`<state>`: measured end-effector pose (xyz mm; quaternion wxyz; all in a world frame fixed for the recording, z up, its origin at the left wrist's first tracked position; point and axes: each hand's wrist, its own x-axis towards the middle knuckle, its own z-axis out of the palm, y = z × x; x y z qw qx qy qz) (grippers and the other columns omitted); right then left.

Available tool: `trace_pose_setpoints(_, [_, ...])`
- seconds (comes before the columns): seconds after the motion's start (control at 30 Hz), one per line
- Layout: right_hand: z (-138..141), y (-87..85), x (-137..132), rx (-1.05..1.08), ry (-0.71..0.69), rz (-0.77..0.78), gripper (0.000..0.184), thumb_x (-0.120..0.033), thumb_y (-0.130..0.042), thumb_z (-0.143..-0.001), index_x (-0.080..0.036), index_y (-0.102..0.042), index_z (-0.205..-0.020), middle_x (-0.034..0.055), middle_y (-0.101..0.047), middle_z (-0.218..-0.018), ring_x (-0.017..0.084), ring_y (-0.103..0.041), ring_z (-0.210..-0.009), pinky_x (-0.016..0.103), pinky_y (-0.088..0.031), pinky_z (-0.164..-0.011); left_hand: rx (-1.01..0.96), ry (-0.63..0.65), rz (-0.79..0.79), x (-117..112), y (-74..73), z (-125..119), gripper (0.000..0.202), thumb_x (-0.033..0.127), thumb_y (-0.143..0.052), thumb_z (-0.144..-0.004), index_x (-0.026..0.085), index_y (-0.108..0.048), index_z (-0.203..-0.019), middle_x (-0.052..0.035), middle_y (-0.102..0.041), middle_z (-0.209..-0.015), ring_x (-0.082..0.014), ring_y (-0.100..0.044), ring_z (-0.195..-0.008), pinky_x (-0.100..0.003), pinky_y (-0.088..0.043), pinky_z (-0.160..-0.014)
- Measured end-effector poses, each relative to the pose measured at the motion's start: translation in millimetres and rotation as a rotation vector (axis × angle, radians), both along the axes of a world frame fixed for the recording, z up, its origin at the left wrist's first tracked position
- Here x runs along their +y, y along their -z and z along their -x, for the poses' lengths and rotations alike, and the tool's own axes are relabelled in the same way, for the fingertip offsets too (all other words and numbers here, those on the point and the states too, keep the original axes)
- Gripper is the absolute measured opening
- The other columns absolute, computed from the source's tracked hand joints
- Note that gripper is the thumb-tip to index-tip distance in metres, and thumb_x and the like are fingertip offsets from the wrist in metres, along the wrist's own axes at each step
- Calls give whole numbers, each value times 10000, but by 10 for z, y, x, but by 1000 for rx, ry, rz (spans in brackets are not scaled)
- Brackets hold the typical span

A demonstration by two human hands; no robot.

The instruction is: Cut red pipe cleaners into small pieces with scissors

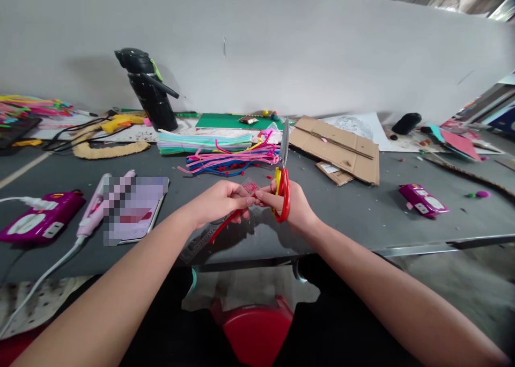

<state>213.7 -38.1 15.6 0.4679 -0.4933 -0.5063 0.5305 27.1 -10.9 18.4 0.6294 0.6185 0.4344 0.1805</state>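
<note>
My left hand (222, 202) is closed around a transparent plastic ruler (197, 244) and a red pipe cleaner (220, 229), which both slant down toward the table's front edge. The ruler's far end, with its rows of holes, shows above my fingers. Scissors (284, 192) with red and yellow handles hang on my right hand (295, 203), their blades pointing away from me. My right thumb and finger pinch the tip of the red pipe cleaner, right beside my left fingertips. Beyond my hands lie a bundle of pink and blue pipe cleaners (237, 159) and a pale green bundle (205, 143).
On the left are a phone (139, 208), a pink heating tool (94, 203) with a cord, and a purple power strip (48, 217). A black bottle (153, 96) stands at the back. Folded cardboard (338, 147) and another purple box (423, 200) lie right.
</note>
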Motion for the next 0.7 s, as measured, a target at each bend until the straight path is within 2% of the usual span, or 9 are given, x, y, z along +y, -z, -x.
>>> trace_pose_setpoints(0.17, [-17, 2, 33, -45, 41, -19, 325, -357, -803, -657, -186, -533, -715, 40, -695, -679, 172, -662, -631, 337, -545, -677, 4, -7, 4, -5, -7, 14, 376, 507, -671, -796, 143, -598, -853, -60, -685, -722, -127, -586, -577, -251, -459, -538])
trace_pose_setpoints(0.47, [-18, 19, 41, -87, 56, -60, 413, -440, -803, -665, -216, -469, -757, 39, -688, -699, 187, -670, -647, 332, -565, -666, 0, -22, 4, -9, 3, 3, 367, 506, -687, -780, 151, -625, -850, -62, -695, -719, -133, -595, -567, -254, -462, -538])
trace_pose_setpoints(0.57, [-102, 0, 35, -70, -3, -18, 446, -510, -777, -684, -212, -457, -771, 48, -690, -747, 174, -662, -561, 276, -533, -507, 4, -48, -26, 21, -30, 46, 351, 493, -680, -792, 151, -630, -848, -59, -699, -715, -127, -593, -566, -246, -462, -539])
trace_pose_setpoints(0.63, [-200, -12, 22, -99, -98, 41, 440, -567, -715, -734, -200, -478, -780, 61, -696, -793, 141, -613, -450, 232, -432, -364, 9, -80, -67, 60, -77, 108, 331, 474, -681, -797, 149, -631, -835, -56, -698, -708, -123, -588, -560, -240, -454, -532])
trace_pose_setpoints(0.7, [-300, -17, -1, -184, -218, 115, 448, -610, -653, -775, -183, -516, -786, 57, -691, -773, 105, -551, -378, 213, -355, -309, 15, -115, -103, 108, -131, 195, 304, 446, -683, -803, 148, -625, -811, -51, -693, -698, -117, -580, -552, -234, -446, -528])
